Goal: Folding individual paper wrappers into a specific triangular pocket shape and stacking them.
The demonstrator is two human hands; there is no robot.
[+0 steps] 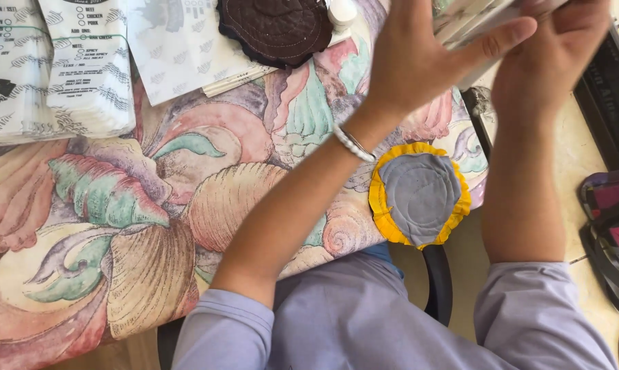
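Hands, left [419, 58] and right [556, 55], clamp white packets [470, 24] beyond table edge [477, 130].

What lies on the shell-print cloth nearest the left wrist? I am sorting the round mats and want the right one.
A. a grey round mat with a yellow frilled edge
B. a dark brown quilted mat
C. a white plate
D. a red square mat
A: the grey round mat with a yellow frilled edge lies just beside the left hand's braceleted wrist, while the dark brown quilted mat sits farther up the shell-print cloth.
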